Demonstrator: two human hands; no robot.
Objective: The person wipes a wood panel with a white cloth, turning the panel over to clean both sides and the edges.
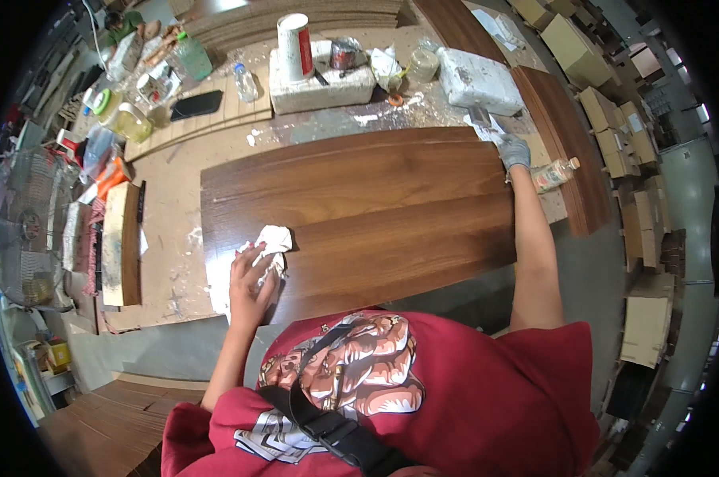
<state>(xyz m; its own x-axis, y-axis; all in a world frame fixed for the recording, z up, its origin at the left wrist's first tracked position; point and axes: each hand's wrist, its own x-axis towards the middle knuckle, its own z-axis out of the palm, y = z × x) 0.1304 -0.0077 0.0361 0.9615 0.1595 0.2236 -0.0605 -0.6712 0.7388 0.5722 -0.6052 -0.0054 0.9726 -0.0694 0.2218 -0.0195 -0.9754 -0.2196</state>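
Observation:
A dark brown wood-grain panel (375, 199) lies flat on the worktable in front of me. My left hand (250, 288), bare, presses a crumpled white rag (273, 240) onto the panel's left part, fingers bent over it. At the far right corner of the panel is my right hand (515, 151), in a grey glove with its fingers curled; what they hold, if anything, is hidden. Just beyond those fingers are a flat metal scraper blade (479, 117) and some white paper. A clear bottle (554, 175) lies on its side, right of the gloved hand.
White-wrapped blocks (320, 94) stand at the back, one bearing a white cylindrical container (294, 48) and a tin (343, 54). Left of them are a dark phone (196, 105) and several bottles. Brown boards (562, 147) are stacked at right; a wire-cage fan (32, 226) stands far left.

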